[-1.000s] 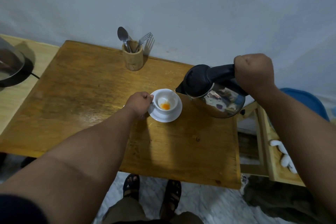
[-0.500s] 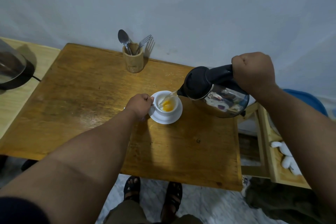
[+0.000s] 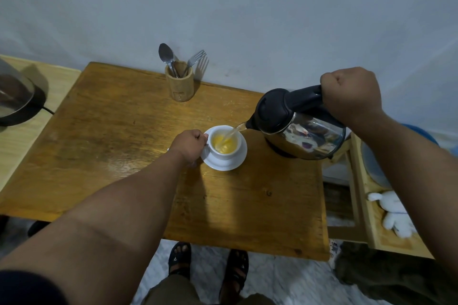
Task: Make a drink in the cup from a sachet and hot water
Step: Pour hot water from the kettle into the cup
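A white cup [image 3: 226, 153] stands on a white saucer [image 3: 231, 164] near the middle of the wooden table [image 3: 111, 136]. My left hand [image 3: 189, 145] grips the cup's handle on its left side. My right hand [image 3: 350, 95] is closed around the black handle of a steel kettle [image 3: 301, 129], which is tilted left above the table. A thin stream of water [image 3: 233, 132] runs from the spout into the cup, where yellow-orange liquid has gathered. No sachet is visible.
A wooden holder [image 3: 179, 84] with a spoon and fork stands at the table's back edge by the wall. A dark appliance [image 3: 14, 99] sits on a lighter surface at left. A wooden shelf [image 3: 366, 208] with a white soft toy stands right of the table.
The kettle has tipped further toward the cup and water now pours. The small orange spot in the cup has become yellow liquid. My left hand stays on the handle.
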